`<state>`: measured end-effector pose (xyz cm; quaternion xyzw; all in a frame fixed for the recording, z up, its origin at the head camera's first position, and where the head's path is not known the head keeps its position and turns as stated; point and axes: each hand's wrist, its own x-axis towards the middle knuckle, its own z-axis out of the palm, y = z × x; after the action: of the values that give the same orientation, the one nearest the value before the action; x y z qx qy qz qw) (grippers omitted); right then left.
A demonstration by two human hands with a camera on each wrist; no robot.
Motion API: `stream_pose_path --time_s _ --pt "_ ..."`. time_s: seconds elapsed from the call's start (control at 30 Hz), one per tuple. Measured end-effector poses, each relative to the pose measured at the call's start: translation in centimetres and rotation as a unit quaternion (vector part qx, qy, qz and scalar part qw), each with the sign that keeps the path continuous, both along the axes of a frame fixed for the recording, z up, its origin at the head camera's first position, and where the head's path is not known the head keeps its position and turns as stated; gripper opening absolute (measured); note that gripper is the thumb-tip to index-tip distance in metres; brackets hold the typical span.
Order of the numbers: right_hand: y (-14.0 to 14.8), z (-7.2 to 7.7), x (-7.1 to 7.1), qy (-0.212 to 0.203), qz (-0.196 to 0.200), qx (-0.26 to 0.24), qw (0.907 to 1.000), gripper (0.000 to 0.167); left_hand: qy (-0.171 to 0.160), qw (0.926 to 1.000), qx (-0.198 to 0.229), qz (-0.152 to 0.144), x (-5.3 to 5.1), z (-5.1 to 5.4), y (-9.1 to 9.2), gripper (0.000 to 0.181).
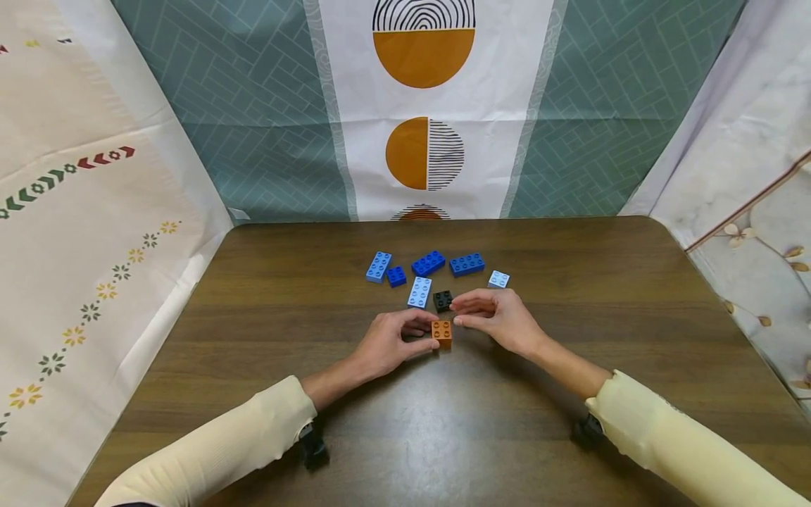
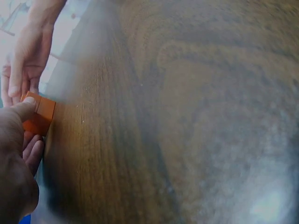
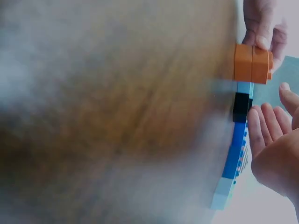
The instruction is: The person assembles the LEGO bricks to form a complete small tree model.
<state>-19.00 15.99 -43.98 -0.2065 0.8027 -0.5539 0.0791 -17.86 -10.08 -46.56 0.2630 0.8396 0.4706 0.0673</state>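
Observation:
Two orange toy bricks (image 1: 441, 334) are stacked one on the other, with the seam between them plain in the right wrist view. My left hand (image 1: 388, 343) pinches this stack (image 3: 251, 64) from its left side, the thumb near the front edge. To the right of the stack, my right hand (image 1: 500, 320) is apart from it, fingers loosely extended and holding nothing. A black brick (image 1: 442, 301) lies just behind the orange stack, close to the right fingertips; whether they touch it I cannot tell.
Behind the hands on the wooden table (image 1: 285, 282) lie a light blue brick (image 1: 419, 291), a mid-blue brick (image 1: 379, 267), a small dark blue brick (image 1: 396, 276), two longer blue bricks (image 1: 428, 263) and a pale blue brick (image 1: 498, 279). A patterned cloth (image 1: 272, 141) hangs beyond the far edge.

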Motion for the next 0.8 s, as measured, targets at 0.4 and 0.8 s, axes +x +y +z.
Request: stream_pose_path --time_s 0.4,0.8 --pt "-0.1 -0.3 -2.8 -0.052 0.008 -0.014 0.9985 0.061 -0.005 1.0000 -0.004 0.000 -0.1 -0.1 -0.1 0.037" --pt "-0.8 -0.6 -4.1 -0.087 0.029 0.013 0.9957 0.059 -0.007 0.9999 -0.006 0.006 -0.1 0.1 0.1 0.036"
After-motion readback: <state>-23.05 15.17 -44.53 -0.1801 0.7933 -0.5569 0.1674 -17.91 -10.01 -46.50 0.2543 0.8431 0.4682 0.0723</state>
